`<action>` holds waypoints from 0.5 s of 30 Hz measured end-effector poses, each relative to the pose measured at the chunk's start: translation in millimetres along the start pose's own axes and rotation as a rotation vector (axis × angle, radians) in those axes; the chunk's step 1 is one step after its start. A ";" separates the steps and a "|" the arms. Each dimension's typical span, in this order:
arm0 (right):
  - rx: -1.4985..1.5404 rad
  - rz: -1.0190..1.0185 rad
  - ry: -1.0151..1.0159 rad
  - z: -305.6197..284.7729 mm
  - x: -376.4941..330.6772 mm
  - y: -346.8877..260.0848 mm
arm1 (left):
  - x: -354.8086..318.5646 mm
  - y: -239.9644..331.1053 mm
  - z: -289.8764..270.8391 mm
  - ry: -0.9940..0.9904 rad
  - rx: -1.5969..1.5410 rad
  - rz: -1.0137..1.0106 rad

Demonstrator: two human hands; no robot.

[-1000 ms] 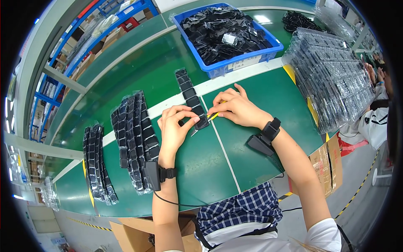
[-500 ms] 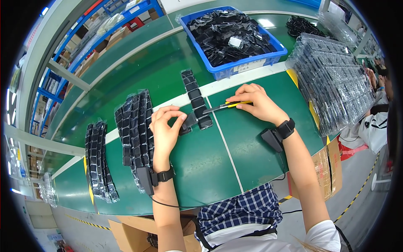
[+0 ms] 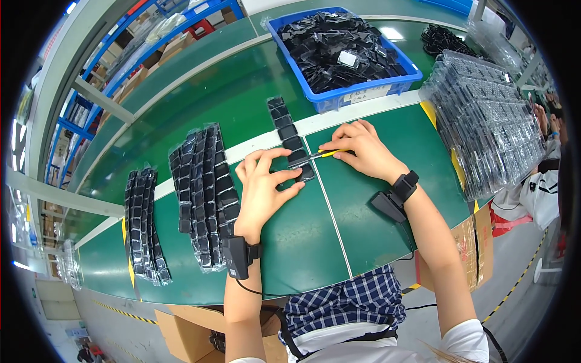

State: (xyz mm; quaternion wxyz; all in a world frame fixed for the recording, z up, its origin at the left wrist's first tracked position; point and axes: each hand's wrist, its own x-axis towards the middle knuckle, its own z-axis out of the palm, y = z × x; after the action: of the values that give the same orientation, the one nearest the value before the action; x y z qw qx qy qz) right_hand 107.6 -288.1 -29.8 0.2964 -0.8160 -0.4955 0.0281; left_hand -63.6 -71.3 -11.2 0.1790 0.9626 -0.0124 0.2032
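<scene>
A short strip of black square pieces in clear film (image 3: pixel 289 131) lies on the green table in front of me. My left hand (image 3: pixel 264 187) is at its lower end, fingers apart, with fingertips at the strip's left edge. Nothing shows gripped between them. My right hand (image 3: pixel 368 152) pinches slim yellow-and-black tweezers (image 3: pixel 330 153) from the right. Their dark tip reaches over the strip, close to my left fingertips. The strip's lower part is partly covered by my fingers and the tweezers.
Stacked strips of black squares (image 3: pixel 203 193) lie left, with another stack (image 3: pixel 143 224) farther left. A blue bin (image 3: pixel 363 91) heaped with black pieces stands at the back. Clear plastic trays (image 3: pixel 484 121) are piled right, near black cables (image 3: pixel 445 39). A cardboard box (image 3: pixel 472 248) sits below.
My left hand has moved right to the strip and spread its fingers; the small dark piece it pinched is no longer visible in them. The tweezers have shifted slightly.
</scene>
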 end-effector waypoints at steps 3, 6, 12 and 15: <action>0.031 -0.018 -0.036 -2.0 -1.7 -3.5 | 1.9 -1.5 2.4 0.019 -0.024 0.057; 0.023 -0.016 -0.088 -7.0 -5.3 -8.4 | 3.4 -4.5 6.8 0.111 -0.100 0.005; 0.031 -0.018 -0.108 -10.8 -7.5 -11.4 | 6.0 -21.1 20.8 0.089 -0.223 -0.149; 0.028 -0.015 -0.111 -9.5 -8.1 -10.5 | 8.2 -25.1 27.0 0.065 -0.310 -0.226</action>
State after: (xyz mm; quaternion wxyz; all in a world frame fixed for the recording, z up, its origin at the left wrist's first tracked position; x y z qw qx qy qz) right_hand 98.4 -295.6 -18.7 0.2800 -0.8052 -0.5169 0.0779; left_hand -43.1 -56.8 -39.5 0.3469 0.9117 0.0707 0.2085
